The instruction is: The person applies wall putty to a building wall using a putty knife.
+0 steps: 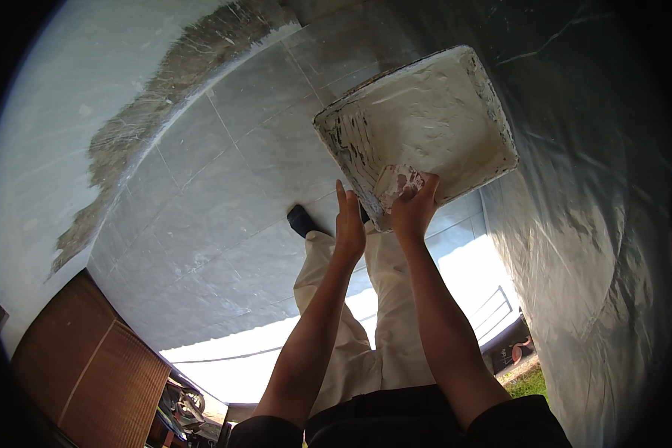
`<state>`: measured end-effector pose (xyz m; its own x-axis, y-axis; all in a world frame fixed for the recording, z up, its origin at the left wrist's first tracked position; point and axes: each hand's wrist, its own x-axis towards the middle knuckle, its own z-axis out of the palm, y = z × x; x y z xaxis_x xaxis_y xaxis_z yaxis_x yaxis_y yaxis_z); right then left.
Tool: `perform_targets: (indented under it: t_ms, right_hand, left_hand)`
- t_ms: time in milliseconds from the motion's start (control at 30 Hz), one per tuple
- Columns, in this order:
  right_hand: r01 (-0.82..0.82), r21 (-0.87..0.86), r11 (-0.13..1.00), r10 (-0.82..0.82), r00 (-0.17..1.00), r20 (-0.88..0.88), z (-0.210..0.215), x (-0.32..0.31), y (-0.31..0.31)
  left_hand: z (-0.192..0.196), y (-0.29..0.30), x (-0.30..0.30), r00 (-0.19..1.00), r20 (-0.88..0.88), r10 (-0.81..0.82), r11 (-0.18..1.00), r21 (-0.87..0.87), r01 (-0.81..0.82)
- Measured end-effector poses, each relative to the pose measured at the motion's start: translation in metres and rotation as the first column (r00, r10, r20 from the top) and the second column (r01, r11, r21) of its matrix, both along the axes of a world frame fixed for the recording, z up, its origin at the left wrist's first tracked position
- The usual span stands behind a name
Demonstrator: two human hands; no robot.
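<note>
A square shallow tray (440, 112), its rim crusted and chipped, holds a smooth layer of thick white paste. My right hand (414, 209) is closed at the tray's near corner, its thumb on a flat, paste-smeared tool (397, 183) that looks like a scraper. The tool's lower part and most of the fingers are hidden. Beside the tray's left edge, my left hand (349, 228) is raised with fingers stretched out. Whether it touches the tray's rim I cannot tell.
A grey tiled floor (209, 194) spreads below, with my dark shoe (302, 221) on it. To the left, a pale wall (67, 127) has a rough grey band along its base. Clear plastic sheeting (575, 239) hangs at right. A brown ribbed panel (104, 366) stands lower left.
</note>
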<state>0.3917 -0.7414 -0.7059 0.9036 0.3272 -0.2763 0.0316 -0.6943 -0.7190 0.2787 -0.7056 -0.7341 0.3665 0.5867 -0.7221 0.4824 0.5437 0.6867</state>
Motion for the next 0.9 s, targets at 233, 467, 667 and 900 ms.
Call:
perform_targets:
  t_ms: [233, 467, 667, 900]
  right_hand:
    - [-0.058, 0.072, 0.996, 0.060, 0.998, -0.026, -0.021, 0.018, 0.014]
    - [-0.084, 0.091, 0.992, 0.088, 0.995, -0.040, 0.002, 0.034, -0.027]
    - [-0.131, -0.004, 0.991, 0.131, 0.991, 0.038, 0.009, 0.023, -0.054]
    - [-0.130, -0.007, 0.991, 0.130, 0.989, 0.075, 0.001, 0.016, -0.049]
  left_hand:
    - [-0.013, -0.004, -0.001, 0.997, 0.064, 0.053, 0.995, 0.086, -0.058]
    - [-0.041, -0.009, -0.019, 0.977, 0.191, 0.090, 0.996, -0.035, -0.084]
    - [-0.017, -0.015, -0.002, 0.989, 0.135, 0.056, 0.998, 0.012, -0.059]
    - [0.005, -0.009, 0.004, 0.994, 0.098, 0.052, 0.996, 0.069, -0.059]
